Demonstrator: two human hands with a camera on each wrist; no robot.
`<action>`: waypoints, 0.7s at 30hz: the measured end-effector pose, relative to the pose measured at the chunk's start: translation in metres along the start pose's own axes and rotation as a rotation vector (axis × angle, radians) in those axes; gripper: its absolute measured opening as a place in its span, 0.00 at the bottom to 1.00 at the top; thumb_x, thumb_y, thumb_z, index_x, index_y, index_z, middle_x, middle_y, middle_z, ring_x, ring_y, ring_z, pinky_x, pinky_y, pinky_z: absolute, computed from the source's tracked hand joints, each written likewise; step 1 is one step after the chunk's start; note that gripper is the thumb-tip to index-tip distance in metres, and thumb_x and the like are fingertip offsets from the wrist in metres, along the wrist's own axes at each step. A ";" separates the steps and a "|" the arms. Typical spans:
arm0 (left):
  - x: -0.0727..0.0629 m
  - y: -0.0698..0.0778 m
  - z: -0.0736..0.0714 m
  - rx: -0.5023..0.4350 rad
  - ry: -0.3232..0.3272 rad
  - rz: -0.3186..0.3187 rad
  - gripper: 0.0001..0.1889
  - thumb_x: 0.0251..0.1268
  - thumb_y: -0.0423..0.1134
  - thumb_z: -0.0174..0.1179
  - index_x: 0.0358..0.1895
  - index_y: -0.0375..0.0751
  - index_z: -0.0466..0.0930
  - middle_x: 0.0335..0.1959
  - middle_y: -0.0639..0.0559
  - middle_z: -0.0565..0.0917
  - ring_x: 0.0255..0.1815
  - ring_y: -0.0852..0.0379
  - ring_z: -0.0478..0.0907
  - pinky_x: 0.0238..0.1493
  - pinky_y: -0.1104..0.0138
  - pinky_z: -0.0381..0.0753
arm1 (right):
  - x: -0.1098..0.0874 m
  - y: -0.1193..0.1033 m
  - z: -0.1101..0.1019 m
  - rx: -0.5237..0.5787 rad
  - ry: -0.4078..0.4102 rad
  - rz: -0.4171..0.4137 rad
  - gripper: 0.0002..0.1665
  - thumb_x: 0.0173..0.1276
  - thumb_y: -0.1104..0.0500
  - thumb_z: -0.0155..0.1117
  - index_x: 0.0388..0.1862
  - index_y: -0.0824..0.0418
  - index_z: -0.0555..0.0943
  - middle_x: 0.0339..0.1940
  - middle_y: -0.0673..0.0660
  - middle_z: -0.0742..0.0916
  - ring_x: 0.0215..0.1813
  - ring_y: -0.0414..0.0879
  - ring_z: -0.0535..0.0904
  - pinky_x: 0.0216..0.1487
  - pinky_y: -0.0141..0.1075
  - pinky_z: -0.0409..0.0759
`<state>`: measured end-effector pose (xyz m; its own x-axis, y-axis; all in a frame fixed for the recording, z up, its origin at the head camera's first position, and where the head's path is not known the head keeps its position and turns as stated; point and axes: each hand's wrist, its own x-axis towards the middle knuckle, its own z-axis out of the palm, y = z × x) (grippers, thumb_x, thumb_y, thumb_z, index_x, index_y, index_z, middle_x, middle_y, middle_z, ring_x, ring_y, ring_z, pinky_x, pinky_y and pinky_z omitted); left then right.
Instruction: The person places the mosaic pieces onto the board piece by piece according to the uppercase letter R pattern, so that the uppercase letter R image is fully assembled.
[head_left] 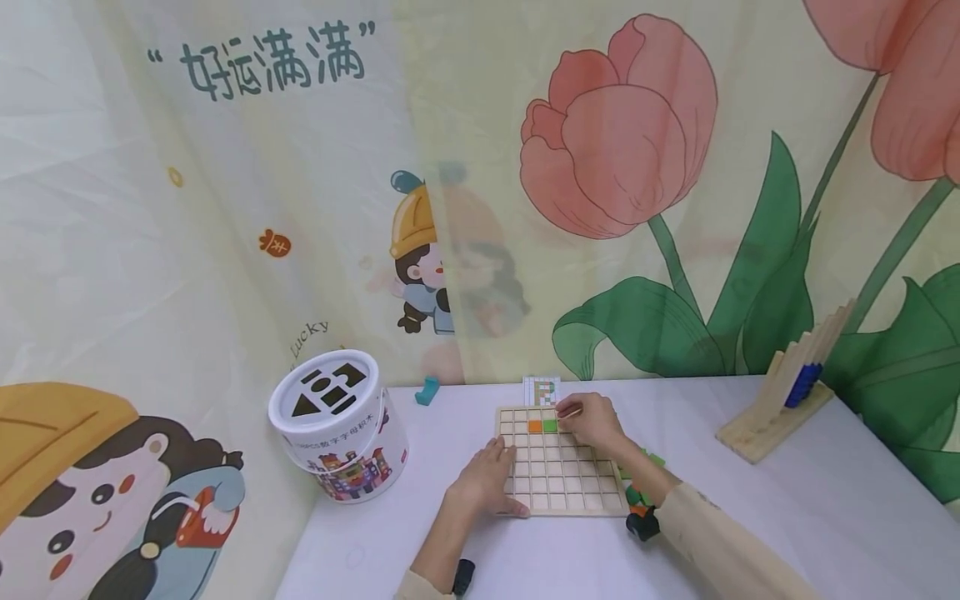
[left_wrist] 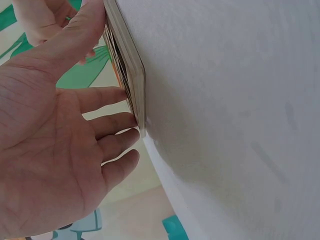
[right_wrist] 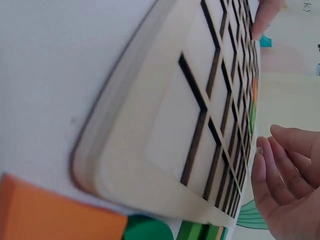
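A square wooden grid board (head_left: 558, 485) lies on the white table. One orange tile (head_left: 535, 426) and one green tile (head_left: 550, 426) sit side by side in its far rows. My left hand (head_left: 486, 477) steadies the board's left edge, fingers extended against the side and thumb by the near corner; the left wrist view shows the fingertips along the edge (left_wrist: 132, 85). Over the far right part of the board is my right hand (head_left: 596, 422), its thumb and fingertips close together. I cannot tell whether a small piece is between them.
A printed pattern card (head_left: 542, 390) lies behind the board. Green, orange and black blocks (head_left: 636, 497) are heaped along its right side. A white lidded bucket (head_left: 341, 429) stands left, with a teal block (head_left: 427, 391) beyond it. At right is a wooden stand (head_left: 780, 408) with blue pieces.
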<state>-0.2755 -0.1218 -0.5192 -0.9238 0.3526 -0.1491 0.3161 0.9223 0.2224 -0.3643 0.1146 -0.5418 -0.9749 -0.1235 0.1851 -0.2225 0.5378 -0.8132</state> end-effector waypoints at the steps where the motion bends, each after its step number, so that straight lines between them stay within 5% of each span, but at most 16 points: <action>1: 0.001 0.000 0.000 -0.001 0.000 0.002 0.57 0.45 0.59 0.82 0.77 0.35 0.67 0.81 0.36 0.63 0.83 0.42 0.57 0.81 0.53 0.61 | -0.001 0.000 -0.003 0.007 0.005 -0.006 0.10 0.63 0.67 0.77 0.44 0.63 0.90 0.34 0.50 0.91 0.37 0.44 0.88 0.40 0.39 0.87; 21: 0.000 0.000 -0.001 0.014 0.014 0.028 0.57 0.44 0.58 0.83 0.76 0.32 0.68 0.79 0.33 0.65 0.82 0.40 0.59 0.80 0.52 0.63 | -0.025 0.020 -0.063 -0.051 0.072 -0.008 0.09 0.64 0.67 0.76 0.43 0.62 0.90 0.35 0.52 0.92 0.39 0.47 0.89 0.39 0.35 0.87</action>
<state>-0.2755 -0.1223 -0.5179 -0.9174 0.3764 -0.1296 0.3449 0.9141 0.2132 -0.3449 0.1811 -0.5283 -0.9703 -0.0689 0.2319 -0.2282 0.5791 -0.7827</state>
